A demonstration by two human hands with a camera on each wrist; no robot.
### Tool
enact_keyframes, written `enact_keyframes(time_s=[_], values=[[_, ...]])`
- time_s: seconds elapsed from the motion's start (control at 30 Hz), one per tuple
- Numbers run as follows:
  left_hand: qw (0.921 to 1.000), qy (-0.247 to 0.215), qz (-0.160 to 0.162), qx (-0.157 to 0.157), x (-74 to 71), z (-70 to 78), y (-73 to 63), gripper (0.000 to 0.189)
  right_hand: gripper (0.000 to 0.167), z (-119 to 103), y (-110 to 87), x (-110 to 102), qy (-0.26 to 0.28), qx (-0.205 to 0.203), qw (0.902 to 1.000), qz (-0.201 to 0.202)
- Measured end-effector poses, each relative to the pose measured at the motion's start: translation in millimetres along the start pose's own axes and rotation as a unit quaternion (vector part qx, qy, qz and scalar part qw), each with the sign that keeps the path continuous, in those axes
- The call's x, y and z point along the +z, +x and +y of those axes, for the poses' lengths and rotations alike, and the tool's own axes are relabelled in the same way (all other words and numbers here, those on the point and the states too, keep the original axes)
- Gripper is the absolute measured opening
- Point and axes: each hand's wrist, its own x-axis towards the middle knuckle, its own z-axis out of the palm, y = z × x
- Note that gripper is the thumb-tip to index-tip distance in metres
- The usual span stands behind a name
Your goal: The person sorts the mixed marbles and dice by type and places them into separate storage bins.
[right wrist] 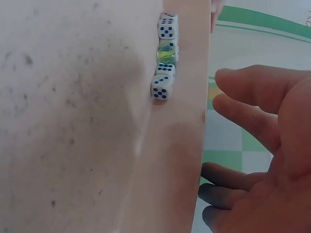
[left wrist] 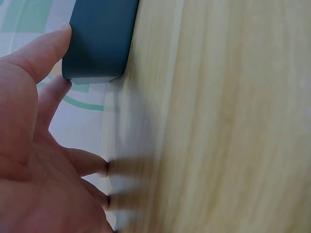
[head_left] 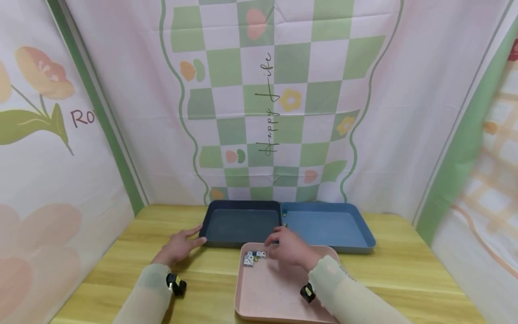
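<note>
My left hand [head_left: 180, 245] is at the near left corner of the dark navy tray [head_left: 243, 244]; thumb and index finger touch the tray's outer wall [left wrist: 99, 43], other fingers spread. My right hand [head_left: 292, 248] is over the far part of the pink tray [head_left: 283, 299], thumb and index tips slightly apart with nothing visible between them. Several white dice [head_left: 248, 261] with dark dots are in the pink tray's far left corner. Among them lies a small clear yellow-green piece [right wrist: 166, 55], its kind unclear.
Right of the navy tray, against it, is a blue tray [head_left: 328, 225] with small yellow-green pieces [head_left: 285, 213] along its left wall. All three trays stand on a wood-grain table [head_left: 202, 288]. A patterned curtain [head_left: 275, 99] hangs behind the table.
</note>
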Motion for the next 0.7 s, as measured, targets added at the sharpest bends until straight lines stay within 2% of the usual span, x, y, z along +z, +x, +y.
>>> enact_keyframes(time_s=[0.1, 0.33, 0.43, 0.7], values=[[1.0, 0.003, 0.001, 0.0, 0.5, 0.0, -0.1, 0.065, 0.018, 0.4, -0.4, 3.9, -0.01, -0.004, 0.9999, -0.002], [1.0, 0.007, 0.002, -0.004, -0.3, 3.5, -2.2, 0.065, 0.018, 0.9, -0.3, 12.8, -0.067, -0.055, 0.9963, -0.001], [1.0, 0.007, 0.002, -0.003, -0.9, 4.4, -3.0, 0.065, 0.018, 1.0, 0.2, 15.5, -0.071, -0.066, 0.9953, -0.001], [1.0, 0.004, 0.001, -0.003, -1.1, 4.0, -3.6, 0.065, 0.017, 5.3, 0.3, 22.3, -0.126, -0.074, 0.9893, 0.0]])
